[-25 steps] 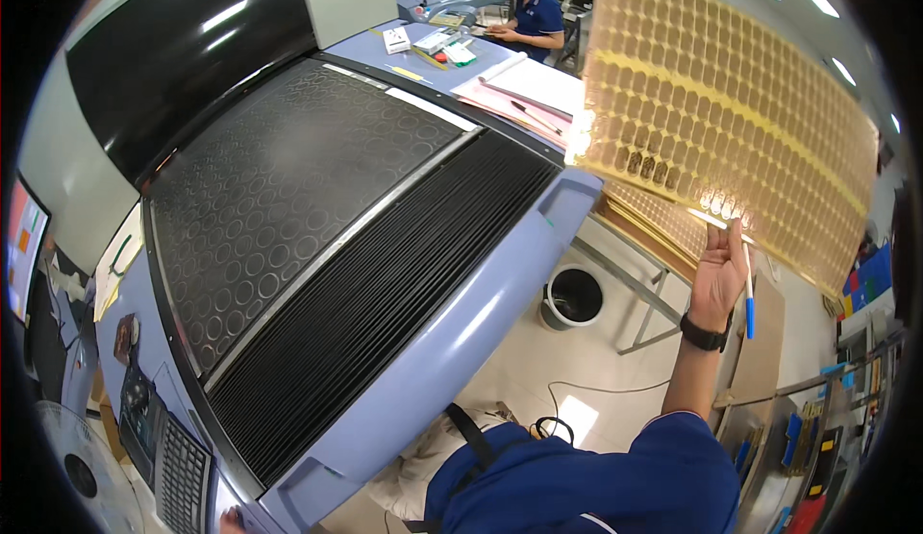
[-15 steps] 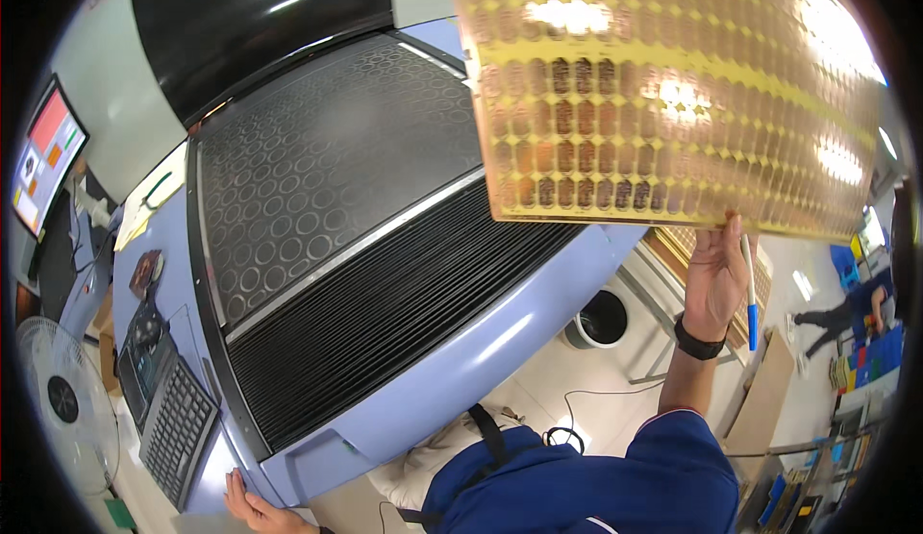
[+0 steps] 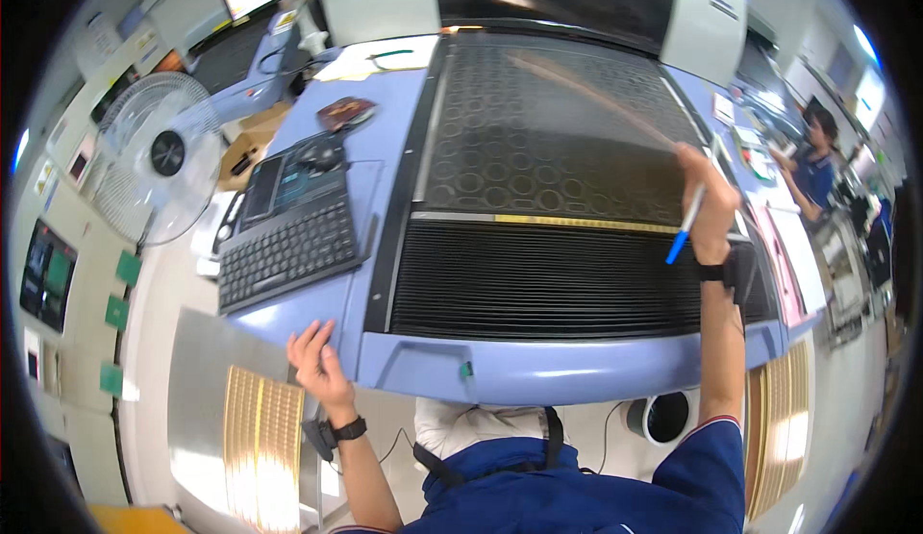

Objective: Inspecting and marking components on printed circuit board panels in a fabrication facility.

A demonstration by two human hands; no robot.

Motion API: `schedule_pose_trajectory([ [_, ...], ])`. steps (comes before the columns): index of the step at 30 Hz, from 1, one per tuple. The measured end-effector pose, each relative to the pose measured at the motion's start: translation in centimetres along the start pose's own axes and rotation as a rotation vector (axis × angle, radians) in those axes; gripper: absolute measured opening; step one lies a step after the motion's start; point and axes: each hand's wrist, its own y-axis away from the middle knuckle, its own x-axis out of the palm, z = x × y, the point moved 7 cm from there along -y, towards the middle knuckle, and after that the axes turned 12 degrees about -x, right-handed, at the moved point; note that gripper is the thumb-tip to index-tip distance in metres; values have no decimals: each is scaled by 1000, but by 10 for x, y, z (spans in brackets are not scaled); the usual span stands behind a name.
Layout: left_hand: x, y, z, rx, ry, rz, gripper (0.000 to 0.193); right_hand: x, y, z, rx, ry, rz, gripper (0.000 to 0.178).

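Observation:
My right hand (image 3: 710,202) is closed at the right side of the machine bed (image 3: 481,164), a dark surface marked with rings. A white pen with a blue cap (image 3: 679,246) sticks down from its fingers. From the fingertips a thin, blurred brown line runs away to the far left; it looks like the circuit board panel (image 3: 596,99) seen nearly edge-on. Along the bed's front lies a thin yellow strip (image 3: 586,223); whether it belongs to the panel I cannot tell. My left hand (image 3: 322,371) is open with fingers apart, below the black keyboard (image 3: 288,253), holding nothing.
Black ribbing (image 3: 567,279) and a pale blue front rim (image 3: 577,371) lie nearest me. Gold panels (image 3: 260,447) stand at lower left, more (image 3: 784,428) at lower right. A fan (image 3: 163,154) stands left, a bin (image 3: 663,417) below the rim. Another person (image 3: 815,169) works far right.
The panel, earlier held up face-on at upper right, has swung over the bed and tilted nearly edge-on. My left hand has lifted off the console edge. The view has turned right.

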Motion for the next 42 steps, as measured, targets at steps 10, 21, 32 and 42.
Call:
schedule_pose_trajectory([
  [10, -5, 3, -6, -8, 66, 7, 30, 122, 53, 81, 387, -740, 959, 58],
  [21, -6, -20, 12, -269, 177, 150, 26, 107, 60, 95, 43, -506, 985, 65],
  [32, -3, -124, -20, -58, -460, -46, 26, 100, 49, 93, 73, -592, 894, 51],
  [42, -105, -158, -295, 657, 1305, -54, 32, 62, 23, 105, 275, -790, 409, 29],
])
